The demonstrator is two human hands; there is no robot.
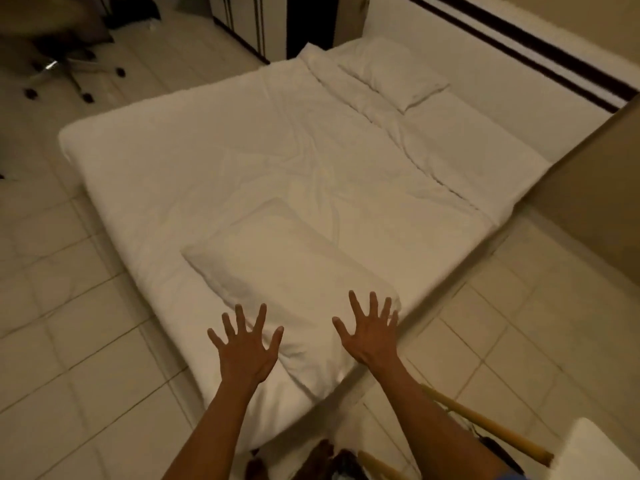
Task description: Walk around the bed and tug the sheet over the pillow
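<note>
your left hand (244, 348) and right hand (372, 332) hover with fingers spread wide, holding nothing. just beyond them lies the white pillow (291, 282), on the near corner of the bed (207, 150). no readable writing shows anywhere.

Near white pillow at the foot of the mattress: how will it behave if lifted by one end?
The soft white rectangular pillow would probably sag: its cover is creased and its edges look slack. Likely light for its bulk, being puffy. It should not roll, lying flat on the white duvet. Both the left hand and the right hand are spread open.
</note>
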